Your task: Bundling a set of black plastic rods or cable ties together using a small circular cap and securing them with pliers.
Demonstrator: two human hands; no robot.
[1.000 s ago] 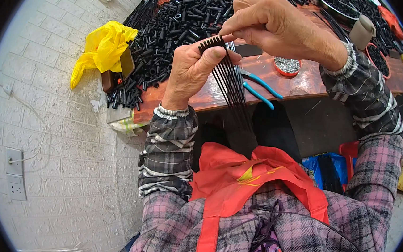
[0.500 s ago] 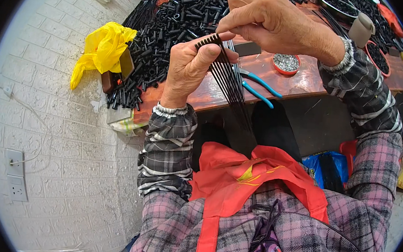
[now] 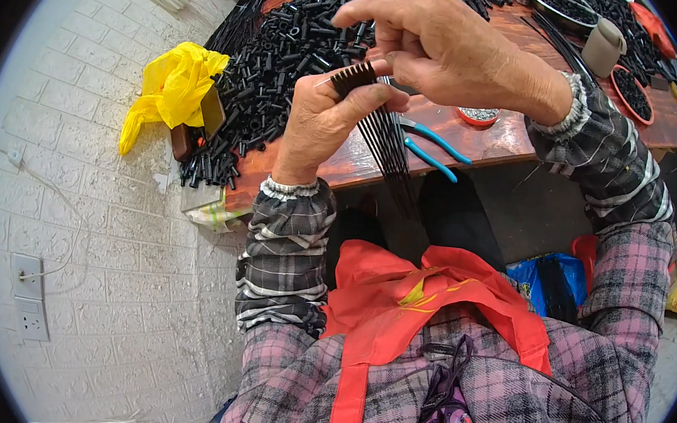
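Note:
My left hand (image 3: 310, 122) is closed on a row of thin black rods (image 3: 387, 148). Their thicker ends line up like a comb between thumb and index finger, and the thin lengths trail down toward my lap. Just above and to the right is my right hand (image 3: 470, 55). Its index finger stretches left, apart from the thumb, while the other fingers curl. The right thumb tip is close to the left index fingertip, by the end of the row; I see nothing held there. Blue-handled pliers (image 3: 437, 146) lie on the table (image 3: 511, 134) beyond the rods.
A heap of black tubular parts (image 3: 260, 94) covers the table's left side. A red dish (image 3: 477, 122) of silvery bits sits behind the pliers, partly hidden. Farther right stand a beige cup (image 3: 603, 48) and a red dish (image 3: 640, 118) of black pieces. A yellow bag (image 3: 176, 75) hangs by the left edge.
My right index finger has lifted off the row's end and now stretches left. The right hand has come slightly lower, and the left thumb has moved a little to the right.

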